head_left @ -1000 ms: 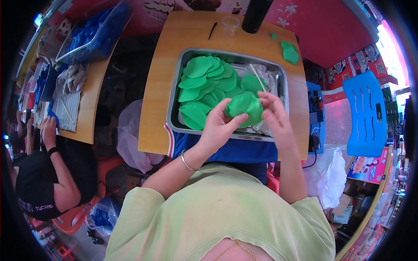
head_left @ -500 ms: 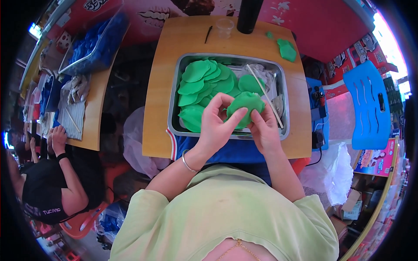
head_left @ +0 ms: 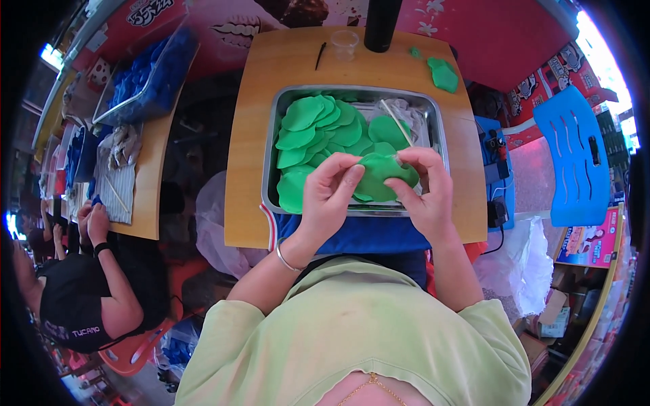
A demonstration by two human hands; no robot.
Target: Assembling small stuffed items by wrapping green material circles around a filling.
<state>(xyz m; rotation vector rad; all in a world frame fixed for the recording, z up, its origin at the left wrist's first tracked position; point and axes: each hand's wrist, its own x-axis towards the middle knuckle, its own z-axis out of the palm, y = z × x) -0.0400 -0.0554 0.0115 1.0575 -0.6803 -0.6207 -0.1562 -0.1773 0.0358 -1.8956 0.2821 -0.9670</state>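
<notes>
Above the near side of the metal tray (head_left: 441, 135), both hands share one green disc (head_left: 379, 177). The left hand (head_left: 330, 193) is nearly closed, thumb and fingers pinching the disc's edge toward the tray's left; the right hand (head_left: 426, 193) is partly open, thumb on the disc's face, fingers at its far edge. Gripped from two sides, the limp-looking piece is probably kept spread, with the tray beneath to catch it. The green pile (head_left: 298, 128) fills the tray's left, likely overlapped to save room, its layers too hidden to count. At the tray's right are one pale stick (head_left: 395, 122) and one separate disc (head_left: 380, 130); beyond the tray, one clear cup (head_left: 344, 44), one dark bottle (head_left: 381, 27) and two green lumps (head_left: 443, 76)
</notes>
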